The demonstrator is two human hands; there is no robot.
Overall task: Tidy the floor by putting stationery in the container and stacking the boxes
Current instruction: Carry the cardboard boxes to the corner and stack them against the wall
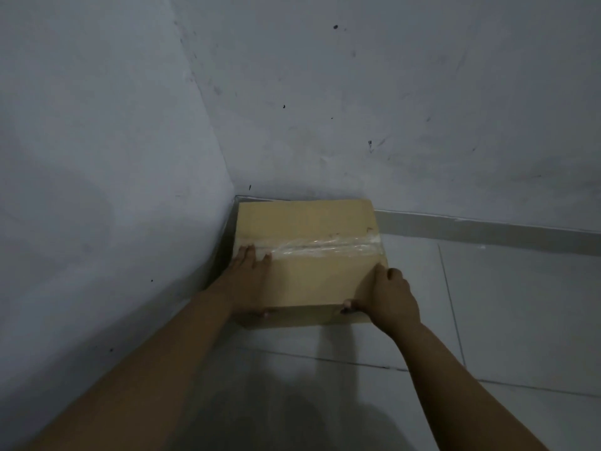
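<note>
Looking down at a cardboard box (312, 255) tucked right into the corner of the room, sitting on the pale tiled floor (504, 320) with both hands on it. The left hand (248, 278) lies flat on the box's top near its left edge, fingers straight and pointing away toward the back wall (390, 109), fingertips just reaching the strip of clear tape (325, 246) that runs across the lid; its thumb drops over the near edge onto the front face, so it's more pressing than gripping. The right hand (390, 297) is on the opposite side, at the near right corner of the box, fingers curled over the right edge and thumb hooked on the front face, so that one has an actual hold on the cardboard. The box sits between the two hands, its far side up against the grey skirting (487, 227) beyond the fingertips, and its left side close to the side wall (97, 157) just outboard of the left hand, with a thin dark gap there. Can't tell if it's actually touching that wall. Both walls are whitish and scuffed with little dark marks. Lighting is pretty dim, and a shadow falls on the tiles below the forearms.
</note>
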